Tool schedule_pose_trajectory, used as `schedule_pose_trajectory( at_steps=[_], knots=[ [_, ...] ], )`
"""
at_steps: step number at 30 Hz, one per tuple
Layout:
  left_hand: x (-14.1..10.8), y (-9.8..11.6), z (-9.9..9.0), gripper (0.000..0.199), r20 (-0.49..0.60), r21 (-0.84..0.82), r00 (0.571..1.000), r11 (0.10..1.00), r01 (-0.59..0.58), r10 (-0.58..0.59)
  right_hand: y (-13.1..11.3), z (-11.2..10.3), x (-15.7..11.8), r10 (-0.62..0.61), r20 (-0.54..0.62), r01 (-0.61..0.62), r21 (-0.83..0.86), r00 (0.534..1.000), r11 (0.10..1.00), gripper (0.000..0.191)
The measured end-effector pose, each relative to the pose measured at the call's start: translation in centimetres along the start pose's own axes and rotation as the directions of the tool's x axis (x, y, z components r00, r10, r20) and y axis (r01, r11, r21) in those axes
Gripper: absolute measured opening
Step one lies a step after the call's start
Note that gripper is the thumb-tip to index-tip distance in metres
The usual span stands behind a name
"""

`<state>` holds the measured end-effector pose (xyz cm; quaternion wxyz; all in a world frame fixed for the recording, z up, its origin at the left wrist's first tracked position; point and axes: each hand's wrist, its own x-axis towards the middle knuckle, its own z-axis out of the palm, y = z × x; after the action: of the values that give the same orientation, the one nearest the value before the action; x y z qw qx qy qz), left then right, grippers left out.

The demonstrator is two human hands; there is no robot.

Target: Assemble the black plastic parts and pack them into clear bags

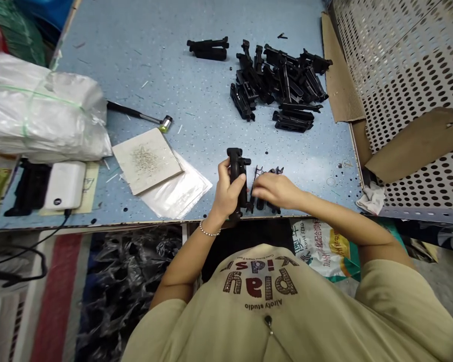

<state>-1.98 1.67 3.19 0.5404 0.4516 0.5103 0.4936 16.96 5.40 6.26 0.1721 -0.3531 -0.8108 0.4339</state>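
Observation:
My left hand point(226, 193) is wrapped round a long black plastic part point(235, 163), held upright near the table's front edge. Just to its right, my right hand point(274, 190) is bent down over several small black parts point(260, 203) lying side by side. Its fingers are curled, and whatever is between their tips is hidden. Farther back lies a pile of similar black plastic parts point(283, 75). A pair of them point(209, 49) rests apart from the pile, to its left.
A hammer point(136, 111), a square board point(147, 161) and clear plastic bags point(177, 193) lie on the left. Behind them is a wrapped white bundle point(45, 110), with a white power bank point(65, 186) nearer me. A perforated metal panel point(407, 65) and cardboard point(342, 70) border the right side.

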Motion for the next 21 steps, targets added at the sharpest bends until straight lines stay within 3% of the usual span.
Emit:
schedule_pose_trajectory(
  at_steps=[2, 4, 7, 10, 11, 13, 15, 16, 17, 19, 21],
  knots=[
    [0.3, 0.1, 0.3, 0.045, -0.005, -0.075, 0.999, 0.996, 0.047, -0.048, -0.2, 0.8, -0.8, -0.110, 0.063, 0.121, -0.210, 0.992, 0.970, 0.061],
    [0.3, 0.2, 0.7, 0.044, -0.025, -0.100, 0.998, 0.994, 0.051, -0.054, 0.0, 2.0, -1.4, -0.099, 0.096, 0.118, -0.223, 0.990, 0.968, 0.058],
    [0.1, -0.1, 1.0, 0.050, -0.072, -0.071, 0.997, 0.997, -0.017, 0.011, 0.7, 4.0, -1.7, 0.078, 0.136, -0.087, 0.061, 0.988, 0.994, 0.057],
    [0.6, -1.0, 0.5, 0.053, -0.090, -0.045, 0.994, 0.997, -0.070, 0.066, 1.5, 5.1, -1.2, 0.227, 0.266, -0.315, 0.357, 0.937, 0.879, 0.063],
    [0.9, -1.5, 0.1, 0.053, -0.098, -0.047, 0.993, 0.996, -0.069, 0.064, 1.9, 5.0, -0.7, 0.244, 0.311, -0.353, 0.370, 0.919, 0.859, 0.066],
    [1.9, -2.9, -0.6, 0.050, -0.117, -0.046, 0.992, 0.998, -0.042, 0.036, 2.8, 3.5, 0.9, 0.255, 0.323, -0.337, 0.232, 0.911, 0.912, 0.066],
    [2.6, -4.5, -1.0, 0.042, -0.132, 0.042, 0.991, 0.999, -0.005, 0.010, 4.4, 0.5, 3.0, 0.251, 0.154, -0.245, -0.057, 0.956, 0.968, 0.056],
    [2.8, -5.4, -1.0, 0.036, -0.140, 0.139, 0.990, 0.990, 0.009, 0.011, 5.5, -1.5, 4.1, 0.240, -0.014, -0.237, -0.214, 0.971, 0.948, 0.049],
    [2.8, -6.3, -0.9, 0.032, -0.150, 0.263, 0.988, 0.965, 0.016, 0.024, 6.9, -3.6, 5.2, 0.233, -0.189, -0.284, -0.327, 0.954, 0.901, 0.044],
    [2.4, -7.8, -0.2, 0.027, -0.170, 0.506, 0.983, 0.862, 0.023, 0.074, 9.8, -7.6, 6.8, 0.223, -0.468, -0.460, -0.486, 0.855, 0.743, 0.038],
    [1.6, -8.7, 0.5, 0.033, -0.182, 0.639, 0.977, 0.769, 0.029, 0.115, 12.7, -10.6, 7.4, 0.253, -0.568, -0.584, -0.531, 0.783, 0.614, 0.040]
  ],
)
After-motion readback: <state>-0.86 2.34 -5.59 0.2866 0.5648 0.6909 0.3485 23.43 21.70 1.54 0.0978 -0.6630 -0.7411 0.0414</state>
